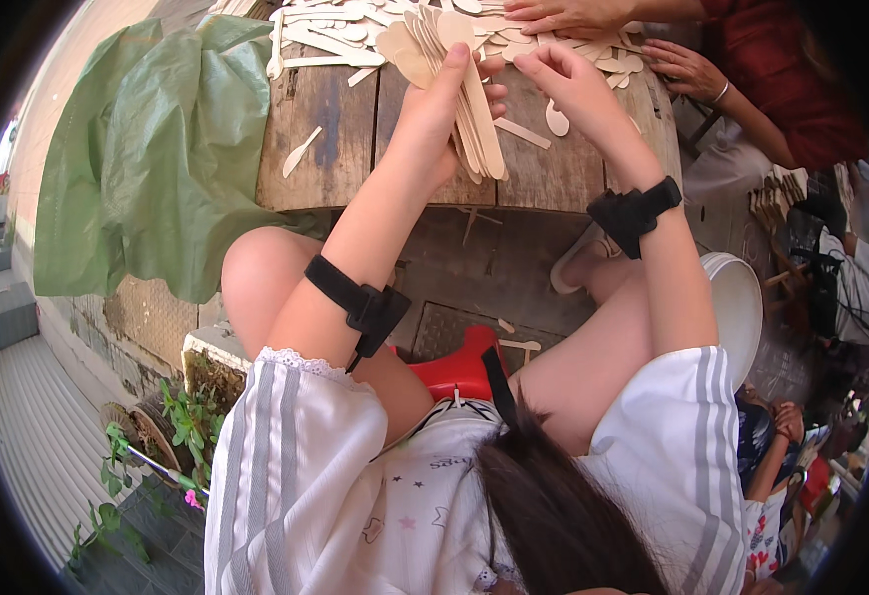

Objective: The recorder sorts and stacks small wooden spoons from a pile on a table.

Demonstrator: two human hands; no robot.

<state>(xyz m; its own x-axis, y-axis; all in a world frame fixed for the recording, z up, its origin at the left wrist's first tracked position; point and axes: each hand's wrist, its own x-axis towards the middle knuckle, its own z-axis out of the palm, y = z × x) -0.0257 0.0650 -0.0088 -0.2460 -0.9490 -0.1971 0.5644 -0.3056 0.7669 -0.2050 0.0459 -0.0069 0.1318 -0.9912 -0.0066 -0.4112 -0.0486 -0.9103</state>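
Observation:
My left hand (437, 104) is wrapped round a fanned bundle of pale wooden spoons (476, 119), their rounded bowls pointing up and away and the handles toward me. Just right of the bundle, my right hand (588, 91) is raised over the table with its fingers curled together; whether anything is between the fingertips is hidden. Below that hand lie a loose wooden spoon (557, 119) and a flat stick (524, 133). A wide pile of wooden spoons (340, 30) spreads over the far side of the plank table (330, 188). One small wooden piece (302, 153) rests alone at the left.
A green tarp (157, 149) drapes over the table's left end. Across the right corner, another person's hands (687, 69) touch the pile. Between my legs is a red stool (454, 372); a white bucket (737, 307) stands at my right. Plants (191, 426) grow at the lower left.

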